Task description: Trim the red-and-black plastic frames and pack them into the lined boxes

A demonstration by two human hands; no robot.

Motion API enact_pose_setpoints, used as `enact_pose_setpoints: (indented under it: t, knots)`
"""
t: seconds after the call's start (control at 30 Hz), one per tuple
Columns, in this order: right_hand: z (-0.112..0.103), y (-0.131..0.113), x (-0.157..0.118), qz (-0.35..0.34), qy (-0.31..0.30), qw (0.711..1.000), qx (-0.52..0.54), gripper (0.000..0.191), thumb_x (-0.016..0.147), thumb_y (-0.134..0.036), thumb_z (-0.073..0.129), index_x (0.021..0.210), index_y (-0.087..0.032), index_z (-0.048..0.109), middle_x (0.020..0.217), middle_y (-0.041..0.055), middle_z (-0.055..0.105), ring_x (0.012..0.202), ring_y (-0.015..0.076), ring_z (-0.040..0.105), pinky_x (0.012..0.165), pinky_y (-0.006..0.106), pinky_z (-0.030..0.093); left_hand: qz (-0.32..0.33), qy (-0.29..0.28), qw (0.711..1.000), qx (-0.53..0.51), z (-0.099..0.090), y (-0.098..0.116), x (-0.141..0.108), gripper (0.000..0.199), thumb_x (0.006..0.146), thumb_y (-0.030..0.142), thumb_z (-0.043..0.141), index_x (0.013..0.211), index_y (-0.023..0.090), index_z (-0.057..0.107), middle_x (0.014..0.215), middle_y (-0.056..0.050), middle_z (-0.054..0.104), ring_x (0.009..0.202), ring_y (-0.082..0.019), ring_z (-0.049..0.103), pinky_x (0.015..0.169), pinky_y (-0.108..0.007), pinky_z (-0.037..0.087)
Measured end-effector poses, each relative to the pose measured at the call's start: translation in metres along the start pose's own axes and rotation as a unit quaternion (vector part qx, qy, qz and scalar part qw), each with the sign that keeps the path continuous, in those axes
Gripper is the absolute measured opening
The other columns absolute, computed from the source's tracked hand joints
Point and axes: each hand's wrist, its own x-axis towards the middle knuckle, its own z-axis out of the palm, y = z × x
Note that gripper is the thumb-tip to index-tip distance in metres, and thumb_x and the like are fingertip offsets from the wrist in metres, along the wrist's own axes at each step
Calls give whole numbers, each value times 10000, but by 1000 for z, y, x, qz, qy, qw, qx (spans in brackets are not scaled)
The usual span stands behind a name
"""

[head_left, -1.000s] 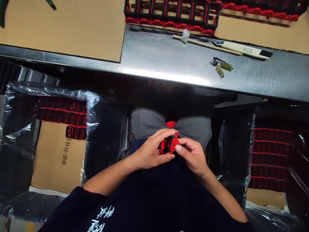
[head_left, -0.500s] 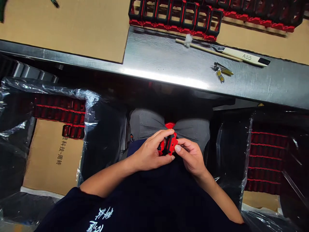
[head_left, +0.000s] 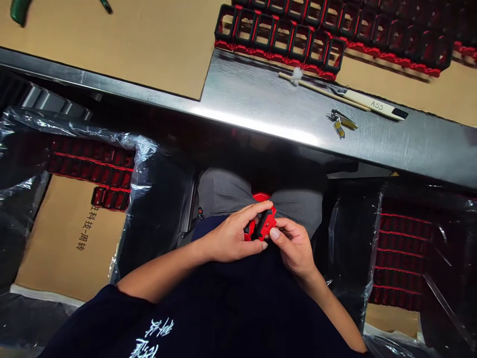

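A small red-and-black plastic frame (head_left: 267,224) is held low over my lap, its red side turned to the right. My left hand (head_left: 238,232) wraps round it from the left, thumb below and index finger along the top. From the right, my right hand (head_left: 294,243) is closed at its red edge, with the thumb and bent fingers pressed there. Part of the frame lies hidden behind the left fingers. Whether the right fingertips pinch anything besides the frame's edge is too small to tell.
Rows of similar frames (head_left: 279,37) stand on the metal bench (head_left: 246,94). Near them lie a wooden stick with fluff (head_left: 324,90), a white-handled knife marked A55 (head_left: 376,104) and nail clippers (head_left: 343,122). Plastic-lined bins with stacked frames flank me at left (head_left: 137,149) and right (head_left: 374,238).
The view has shifted slightly, so the bench items appear a little lower. Both hands keep hold of the frame, which is tilted slightly more to the right.
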Motion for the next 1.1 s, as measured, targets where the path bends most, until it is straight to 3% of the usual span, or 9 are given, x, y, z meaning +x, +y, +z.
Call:
enact_pose_setpoints:
  t: [0.2, 0.43, 0.7, 0.97, 1.1]
  knots:
    - [-1, -2, 0, -7, -3, 1000, -7, 121, 864, -372, 791, 941, -280, 808, 773, -8, 769, 673, 130, 676, 669, 228, 539, 5, 0, 1000, -2, -1, 2, 1, 733, 784, 231, 732, 1463, 235, 453, 1395, -114, 626, 1221, -262, 656, 1087, -444, 517]
    - [-4, -7, 0, -34, -11, 998, -50, 100, 884, -343, 769, 965, -311, 818, 852, -2, 775, 782, 157, 686, 772, 267, 538, 61, 6, 998, 33, -2, -4, 2, 732, 788, 243, 729, 1467, 247, 457, 1373, -111, 636, 1251, -271, 636, 1088, -453, 517]
    - [-3, -8, 2, -29, -20, 998, -50, 100, 892, -338, 759, 974, -324, 816, 853, -5, 771, 774, 158, 679, 769, 271, 533, 70, 6, 997, 33, -3, -2, 1, 710, 811, 250, 714, 1470, 236, 449, 1354, -113, 644, 1235, -258, 646, 1073, -435, 529]
    - [-2, -10, 3, -30, -10, 998, -47, 119, 881, -378, 767, 953, -295, 813, 830, 4, 787, 759, 165, 692, 746, 270, 551, 48, 7, 998, 26, -4, -3, 1, 725, 794, 281, 747, 1461, 239, 466, 1384, -110, 631, 1225, -271, 649, 1068, -441, 528]
    - [-2, -7, 2, -17, -8, 998, -53, 158, 872, -408, 768, 940, -270, 806, 827, 22, 784, 764, 192, 709, 749, 308, 566, 7, 5, 1000, 3, -5, 1, 1, 740, 772, 315, 776, 1448, 246, 482, 1366, -101, 644, 1159, -269, 678, 1039, -446, 545]
